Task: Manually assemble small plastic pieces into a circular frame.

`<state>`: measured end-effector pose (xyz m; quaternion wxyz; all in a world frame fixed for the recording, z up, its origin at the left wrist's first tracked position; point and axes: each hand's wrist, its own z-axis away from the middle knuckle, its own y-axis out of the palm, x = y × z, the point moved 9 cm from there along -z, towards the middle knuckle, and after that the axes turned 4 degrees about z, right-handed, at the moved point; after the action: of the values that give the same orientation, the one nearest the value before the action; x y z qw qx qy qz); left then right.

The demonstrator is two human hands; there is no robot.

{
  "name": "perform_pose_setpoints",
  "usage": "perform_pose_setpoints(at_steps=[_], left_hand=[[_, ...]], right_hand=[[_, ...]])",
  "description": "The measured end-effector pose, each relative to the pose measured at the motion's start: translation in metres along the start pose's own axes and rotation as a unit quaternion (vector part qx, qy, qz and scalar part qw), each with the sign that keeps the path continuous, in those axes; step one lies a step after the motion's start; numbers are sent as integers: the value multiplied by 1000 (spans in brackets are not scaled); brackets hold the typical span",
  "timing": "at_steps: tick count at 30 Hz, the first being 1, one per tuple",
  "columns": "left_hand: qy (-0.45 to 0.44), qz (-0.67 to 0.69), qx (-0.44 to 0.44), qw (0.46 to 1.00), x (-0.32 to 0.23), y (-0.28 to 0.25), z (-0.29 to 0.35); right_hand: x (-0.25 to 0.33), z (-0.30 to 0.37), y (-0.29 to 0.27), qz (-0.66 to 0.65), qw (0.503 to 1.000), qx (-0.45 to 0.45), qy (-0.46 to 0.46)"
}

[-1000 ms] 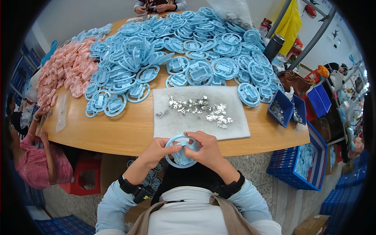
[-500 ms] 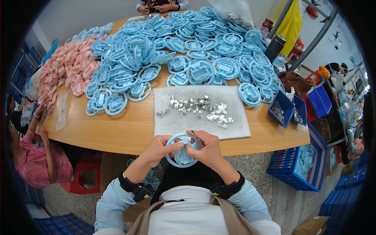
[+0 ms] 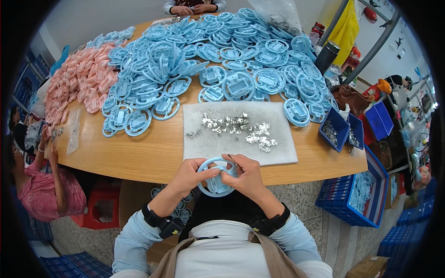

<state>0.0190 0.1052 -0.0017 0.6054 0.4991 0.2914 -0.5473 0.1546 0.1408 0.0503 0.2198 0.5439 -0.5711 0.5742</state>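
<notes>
Between my hands, just off the table's front edge, is a light blue round plastic ring piece (image 3: 216, 186) with a moulded centre. My left hand (image 3: 191, 177) grips its left side, the thumb lying across the centre. On the right side my right hand (image 3: 245, 174) holds the same piece, thumb and fingers pressed on its upper right part. Whether a small part sits under the thumbs is hidden. Beyond my hands, small shiny metal pieces (image 3: 259, 135) lie scattered on a white felt pad (image 3: 199, 148).
A large heap of blue ring pieces (image 3: 238, 85) covers the far table, with pink plastic pieces (image 3: 88, 76) to its left. Small blue bins (image 3: 334, 129) of metal parts stand at right, above a blue crate (image 3: 333, 199). A person in pink (image 3: 51, 190) works at left; another sits opposite.
My hands keep the same grip on the ring piece, with barely any movement. At the left, the co-worker's hands have shifted slightly.
</notes>
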Motion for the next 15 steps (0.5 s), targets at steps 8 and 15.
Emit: perform_pose_setpoints(at_steps=[8,15], left_hand=[[-6,-11,5,1000,-6,4,3],[58,24,-16,998,-26,16,8]], right_hand=[[-5,1,-1,-22,1000,-1,23],[-45,3,19,-390,903,57,174]])
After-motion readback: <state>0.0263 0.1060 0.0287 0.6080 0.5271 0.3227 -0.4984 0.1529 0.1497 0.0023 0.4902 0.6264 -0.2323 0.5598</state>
